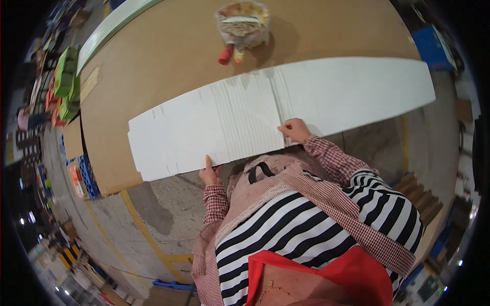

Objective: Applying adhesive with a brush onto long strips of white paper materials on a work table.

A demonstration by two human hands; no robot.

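Observation:
A long overlapping row of white cardboard sheets (184,127) lies fanned across the near side of the table, their edges stepped closely in the middle. My left hand (210,173) grips the row's near edge, thumb on top and fingers underneath. Further right, my right hand (297,131) is closed in a pinch at a sheet's edge, where a raised line divides the fan. Whatever lies between those fingertips is mostly hidden. Beyond the sheets stands a plastic-lined tub (258,35) with a pale crust, and a brush with a red handle (226,54) rests at it.
Brown board covers the table (163,61). A pale green-white panel (109,28) runs along its far left edge. Green bags (66,76) and a blue crate (91,178) stand to the left. At right are a blue box (434,48) and brown cardboard pieces (416,196).

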